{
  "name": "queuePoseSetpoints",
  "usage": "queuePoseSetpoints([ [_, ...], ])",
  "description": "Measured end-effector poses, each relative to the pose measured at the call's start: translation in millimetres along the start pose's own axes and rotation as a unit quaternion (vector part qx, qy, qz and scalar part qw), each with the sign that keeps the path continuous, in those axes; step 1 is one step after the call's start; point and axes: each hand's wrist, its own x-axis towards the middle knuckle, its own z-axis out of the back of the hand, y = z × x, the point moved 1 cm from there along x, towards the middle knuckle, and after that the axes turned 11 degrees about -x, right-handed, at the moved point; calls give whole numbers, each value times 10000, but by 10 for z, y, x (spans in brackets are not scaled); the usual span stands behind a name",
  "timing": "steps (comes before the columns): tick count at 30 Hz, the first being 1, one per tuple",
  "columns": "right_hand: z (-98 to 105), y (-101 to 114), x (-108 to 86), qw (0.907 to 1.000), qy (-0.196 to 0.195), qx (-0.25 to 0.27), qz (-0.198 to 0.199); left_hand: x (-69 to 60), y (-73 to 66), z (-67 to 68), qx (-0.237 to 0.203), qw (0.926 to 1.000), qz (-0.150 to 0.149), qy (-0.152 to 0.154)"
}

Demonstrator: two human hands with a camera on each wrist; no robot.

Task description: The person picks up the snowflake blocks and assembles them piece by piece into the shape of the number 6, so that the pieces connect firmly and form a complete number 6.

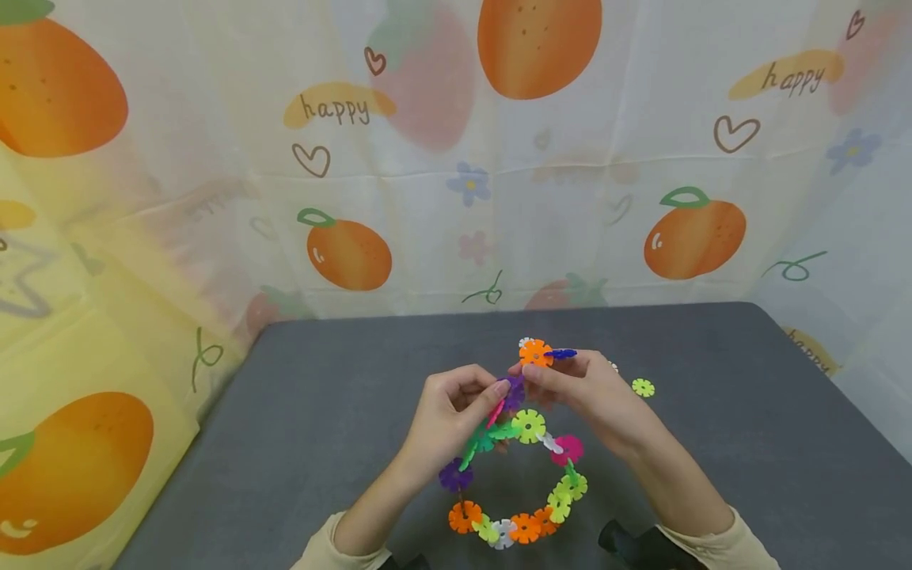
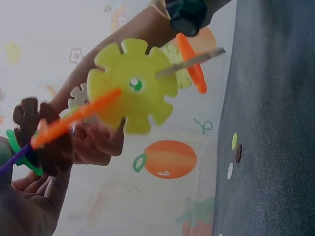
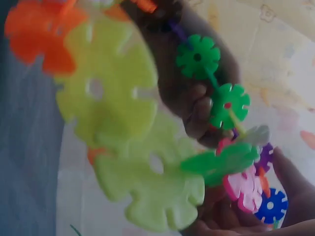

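Slotted plastic flower discs are joined into a colourful chain (image 1: 526, 528) that hangs in a loop below both hands. My left hand (image 1: 445, 412) pinches a purple disc (image 1: 514, 394) between thumb and fingers, at the loop's upper end. Just to its right, my right hand (image 1: 594, 392) pinches an orange disc (image 1: 536, 353), with a blue disc (image 1: 565, 354) and a white one joined beside it. The two hands almost meet. Close to the left wrist camera is a yellow disc (image 2: 133, 86); pale green discs (image 3: 152, 182) partly cover the hands in the right wrist view.
Beyond my right hand a loose yellow-green disc (image 1: 644, 387) lies on the dark grey table (image 1: 342, 356), with a white one partly hidden nearby. A brown disc (image 2: 238, 153) also lies there. A fruit-printed cloth (image 1: 427, 214) hangs behind the table.
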Motion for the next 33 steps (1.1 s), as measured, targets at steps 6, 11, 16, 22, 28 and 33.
queuePoseSetpoints([
  [6,0,-38,20,9963,251,818,18,18,-6,12,166,9997,114,-136],
  [11,59,-33,25,9989,25,336,325,68,-4,70,711,9966,363,-208],
  [16,83,6,-8,9916,-587,195,1136,57,-3,102,-300,9964,788,-20],
  [22,88,107,-96,9409,-1038,-1494,2855,16,-56,77,-1345,9815,1196,652],
  [28,104,97,-108,9324,152,-1914,3063,-8,-69,30,-1268,9769,1399,1006],
  [33,125,70,-90,9239,220,-1937,3292,-7,-98,51,-895,9801,1373,1120],
])
